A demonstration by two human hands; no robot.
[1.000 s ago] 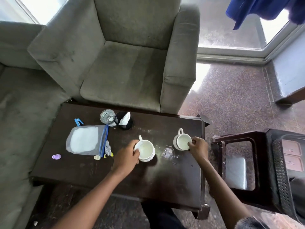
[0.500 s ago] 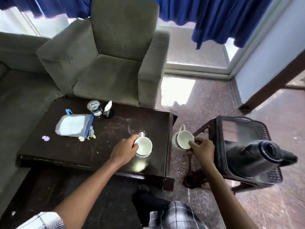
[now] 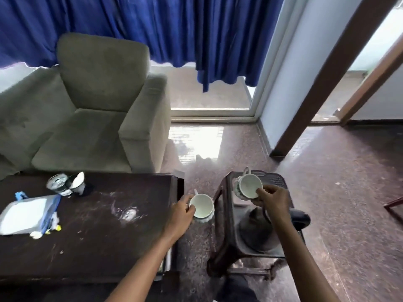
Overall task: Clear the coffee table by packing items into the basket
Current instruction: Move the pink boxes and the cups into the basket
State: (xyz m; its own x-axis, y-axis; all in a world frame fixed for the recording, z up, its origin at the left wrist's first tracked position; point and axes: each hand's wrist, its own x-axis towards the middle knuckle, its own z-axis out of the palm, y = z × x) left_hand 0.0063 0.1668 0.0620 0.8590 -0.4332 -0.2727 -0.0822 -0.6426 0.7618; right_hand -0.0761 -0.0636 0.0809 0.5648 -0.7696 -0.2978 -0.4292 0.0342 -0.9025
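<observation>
Cups occupy both hands. The left hand [image 3: 182,216] has its grip closed on the rim of the left cup [image 3: 202,207], a white one held upright just past the right edge of the desk [image 3: 98,236], over the floor gap between desk and basket.

At two o'clock from it, the right hand [image 3: 272,198] has its grip pinching the rim of the right cup [image 3: 248,186]. This cup is tilted toward the camera above the far end of the dark basket [image 3: 275,180], which sits on a brown stool [image 3: 220,214]. At six o'clock from that cup a dark rounded vessel [image 3: 255,234], probably a flask, lies in the basket.

On the desk, a tumbler [image 3: 57,186] stands at ten o'clock from the left cup, and a zip pouch [image 3: 26,214] lies at nine o'clock.
</observation>
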